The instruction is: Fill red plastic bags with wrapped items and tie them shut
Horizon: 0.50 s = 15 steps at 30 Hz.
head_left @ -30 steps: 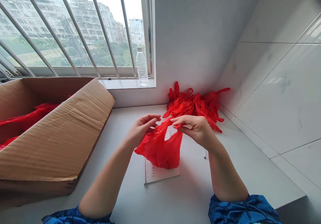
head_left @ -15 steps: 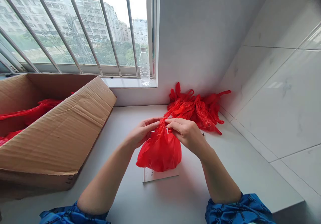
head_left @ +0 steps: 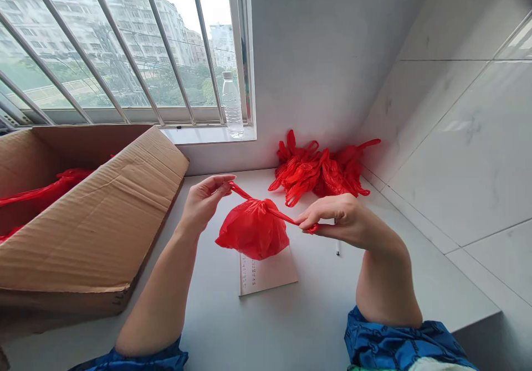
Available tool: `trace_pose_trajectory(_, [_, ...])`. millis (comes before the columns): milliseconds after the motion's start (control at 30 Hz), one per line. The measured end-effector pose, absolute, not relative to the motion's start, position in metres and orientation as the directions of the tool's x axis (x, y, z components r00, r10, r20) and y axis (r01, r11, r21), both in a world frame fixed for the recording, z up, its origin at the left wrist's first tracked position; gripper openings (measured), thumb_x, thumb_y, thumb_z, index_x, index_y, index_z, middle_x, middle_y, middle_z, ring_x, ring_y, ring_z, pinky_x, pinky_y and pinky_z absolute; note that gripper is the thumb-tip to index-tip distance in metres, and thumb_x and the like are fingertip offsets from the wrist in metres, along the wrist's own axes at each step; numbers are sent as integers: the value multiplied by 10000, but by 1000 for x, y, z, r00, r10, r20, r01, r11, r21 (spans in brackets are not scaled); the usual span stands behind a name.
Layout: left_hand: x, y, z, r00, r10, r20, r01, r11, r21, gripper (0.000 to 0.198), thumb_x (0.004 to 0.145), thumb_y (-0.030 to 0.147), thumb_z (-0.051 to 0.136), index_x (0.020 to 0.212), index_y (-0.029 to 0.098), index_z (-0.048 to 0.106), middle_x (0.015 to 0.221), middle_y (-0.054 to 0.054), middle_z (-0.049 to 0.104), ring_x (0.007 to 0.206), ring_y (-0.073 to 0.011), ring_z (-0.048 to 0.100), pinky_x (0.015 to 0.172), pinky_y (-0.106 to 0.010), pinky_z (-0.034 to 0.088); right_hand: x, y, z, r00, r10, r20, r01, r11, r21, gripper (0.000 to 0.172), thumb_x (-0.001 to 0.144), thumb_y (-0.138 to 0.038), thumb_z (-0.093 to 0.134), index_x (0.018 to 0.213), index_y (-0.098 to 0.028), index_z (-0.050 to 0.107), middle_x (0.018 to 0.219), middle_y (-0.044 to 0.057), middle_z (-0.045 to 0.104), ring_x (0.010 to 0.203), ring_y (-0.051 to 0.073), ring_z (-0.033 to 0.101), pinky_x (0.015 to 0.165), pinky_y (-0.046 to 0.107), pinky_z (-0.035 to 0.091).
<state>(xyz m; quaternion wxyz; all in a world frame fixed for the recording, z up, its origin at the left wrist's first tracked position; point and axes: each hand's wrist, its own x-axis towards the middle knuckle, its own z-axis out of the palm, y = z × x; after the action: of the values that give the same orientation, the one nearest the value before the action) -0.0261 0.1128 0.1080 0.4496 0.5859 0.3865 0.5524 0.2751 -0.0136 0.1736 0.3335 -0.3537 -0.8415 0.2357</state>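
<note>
Red thin-plastic carrier bag is bulging in mid-air above the counter, between the person's two hands, with its narrow handles drawn out along a line running from upper left down to lower right. The left hand is holding higher, its fingers curled almost closed and pinching the left handle near its tip. The right hand is reaching in lower from the right, its fingers bent inward and gripping the right handle at its end. The bag's body is hanging nearer the left fingers than the right. Below it, a pale paper pad with small printed columns is lying on the white counter; whether the bag is touching the pad, I cannot tell. Farther off, a heap of red bags is lying against the wall, and a brown cardboard box is standing at the left, with more red bags inside.
</note>
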Motion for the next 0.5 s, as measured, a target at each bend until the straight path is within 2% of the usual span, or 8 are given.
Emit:
trace_pose_trajectory(167, [-31,132,85,37,957,287,46,-289,956,442,742,442,785,1108,203,717,859,-35,701,853,-169,643,871,-327,507,275,-6,170,-570,799,193,447,498,-743,127,868,-311,706,939,-245,788,944,36,787,875,206,745,741,300,598])
trace_pose_trajectory(300, [-46,139,78,177,968,180,154,-208,966,551,733,523,765,1151,176,680,867,-60,709,859,-207,666,874,-374,520,271,23,159,-673,739,21,393,382,-836,274,867,-413,697,1033,-204,761,973,49,771,911,195,723,809,313,579])
trace_pose_trajectory(400, [-55,128,87,198,957,213,284,-264,922,572,796,595,683,1215,206,652,1052,-101,703,995,-253,666,885,-385,526,262,44,141,-512,859,12,482,299,-823,392,869,-507,666,1106,-198,713,1076,81,744,988,220,701,852,355,565])
trace_pose_trajectory(467, [-52,116,90,181,931,318,436,-365,822,552,853,600,614,1287,259,618,1280,-119,618,1166,-287,602,935,-410,511,249,52,124,-352,934,54,620,276,-735,492,857,-534,666,1219,-201,657,1230,125,687,1093,260,666,912,413,544])
trace_pose_trajectory(500, [-47,110,89,211,908,363,509,-419,752,538,876,593,588,1318,287,601,1385,-117,549,1256,-303,542,989,-439,484,239,55,115,-337,939,74,669,294,-682,588,842,-538,679,1318,-202,596,1351,148,616,1189,284,618,968,444,518])
